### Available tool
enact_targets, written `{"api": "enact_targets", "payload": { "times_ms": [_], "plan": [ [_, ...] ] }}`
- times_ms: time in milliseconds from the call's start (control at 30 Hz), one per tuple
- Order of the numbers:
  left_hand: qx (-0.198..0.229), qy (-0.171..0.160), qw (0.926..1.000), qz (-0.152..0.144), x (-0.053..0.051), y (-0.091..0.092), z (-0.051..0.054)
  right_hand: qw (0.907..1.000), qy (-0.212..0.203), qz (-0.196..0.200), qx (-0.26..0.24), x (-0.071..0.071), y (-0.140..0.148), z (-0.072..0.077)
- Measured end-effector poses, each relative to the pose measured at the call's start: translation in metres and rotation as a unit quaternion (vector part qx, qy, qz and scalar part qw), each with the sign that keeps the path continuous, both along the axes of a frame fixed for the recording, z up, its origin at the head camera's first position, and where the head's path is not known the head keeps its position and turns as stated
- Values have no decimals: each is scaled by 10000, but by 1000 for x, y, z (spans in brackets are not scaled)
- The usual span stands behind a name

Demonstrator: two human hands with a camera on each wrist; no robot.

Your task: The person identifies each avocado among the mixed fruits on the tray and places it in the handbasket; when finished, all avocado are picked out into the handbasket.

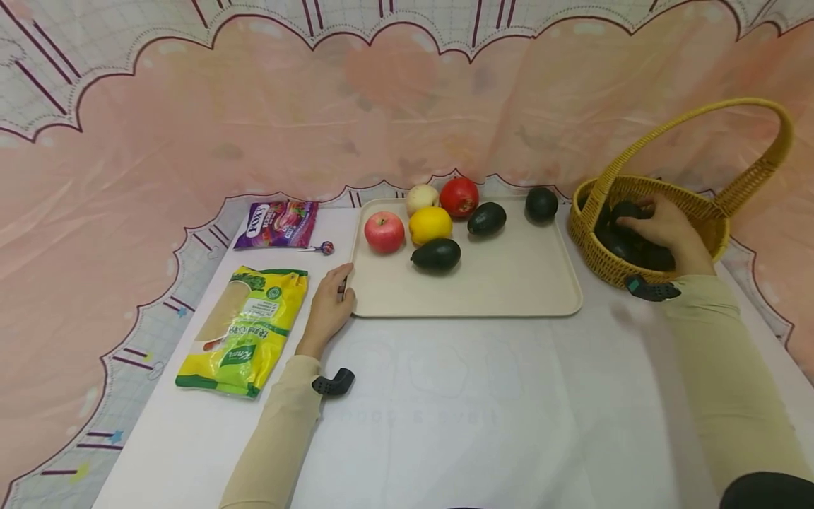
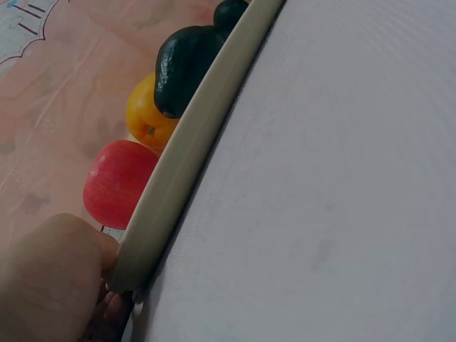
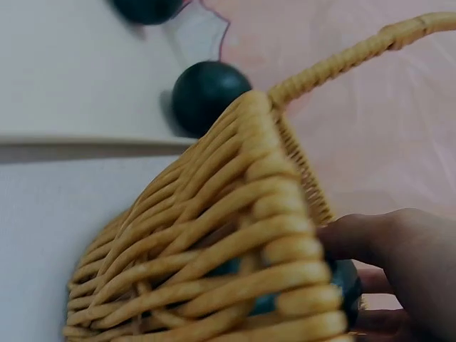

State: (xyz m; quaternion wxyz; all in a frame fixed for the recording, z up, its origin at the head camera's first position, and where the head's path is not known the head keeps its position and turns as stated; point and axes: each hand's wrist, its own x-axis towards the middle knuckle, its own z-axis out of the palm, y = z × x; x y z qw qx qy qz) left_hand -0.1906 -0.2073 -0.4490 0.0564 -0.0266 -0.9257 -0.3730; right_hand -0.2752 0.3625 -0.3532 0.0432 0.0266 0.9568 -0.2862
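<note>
My right hand [image 1: 664,230] reaches into the yellow wicker basket [image 1: 588,244] and grips a dark green avocado [image 1: 628,211]. More avocados [image 1: 620,244] lie under it in the basket. In the right wrist view the basket wall hides most of them and part of the fingers. At the left edge of the beige tray [image 1: 509,293], my left hand [image 1: 329,307] pinches the rim, thumb at the rim and fingers low beside the corner. On the tray are a red apple [image 1: 384,232], a yellow-orange fruit [image 1: 429,225], a pale round fruit [image 1: 421,198], a pomegranate [image 1: 459,196] and three avocados [image 1: 436,254].
Left of the tray lie a purple candy bag [image 1: 276,225], a lollipop [image 1: 326,248] and a yellow-green Knorr packet [image 1: 248,332]. The basket's tall handle [image 1: 693,113] arches above the right hand. A pink patterned cloth [image 1: 286,113] hangs behind the white table [image 1: 445,403].
</note>
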Motion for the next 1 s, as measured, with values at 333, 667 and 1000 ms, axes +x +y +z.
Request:
{"api": "enact_targets", "payload": {
  "times_ms": [333, 667, 1000],
  "plan": [
    [3, 67, 10000, -17, 0, 0, -1, 9979, -481, 212, 367, -5, 6, -7],
    [-3, 107, 9999, -17, 1, 0, -2, 9997, 142, -134, -123, 4, -2, -7],
    [-8, 144, 9999, -25, 0, 0, -1, 9850, 968, -999, -1022, 25, -23, 1]
  ]
}}
